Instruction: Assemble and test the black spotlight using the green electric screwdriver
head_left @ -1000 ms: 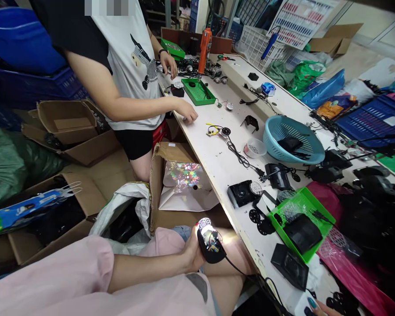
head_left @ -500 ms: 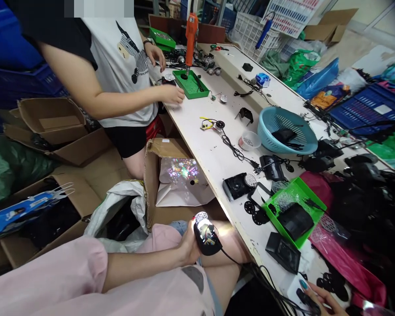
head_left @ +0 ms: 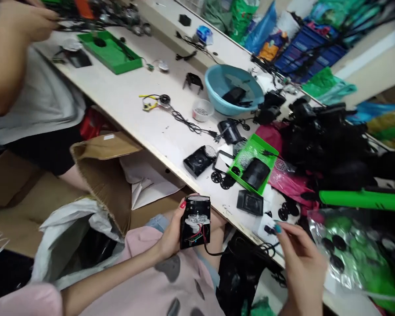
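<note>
My left hand (head_left: 171, 235) is closed round a black lamp housing (head_left: 195, 219) above my lap. Its open side shows a clear lens piece, red wires and a small circuit board; it is unlit. A black cord (head_left: 213, 253) runs from it toward the table's edge. My right hand (head_left: 301, 254), with thumb and finger together, is at a small black plug (head_left: 269, 229) over a white power strip (head_left: 260, 226). The fingers partly hide this grip. Close by on the table lies a black speaker-like housing (head_left: 250, 202).
A bright green tray (head_left: 257, 142) holds clear parts and a black housing. Behind it stand a blue basket (head_left: 213, 87) and a small tub of screws (head_left: 202, 109). A co-worker's arm (head_left: 6, 57) is at the far left. A cardboard box (head_left: 102, 175) stands beside the table.
The lamp's light and the coloured spots on the box have gone out. My left hand has turned the housing. My right hand has lifted slightly from the power strip. The view has swung right.
</note>
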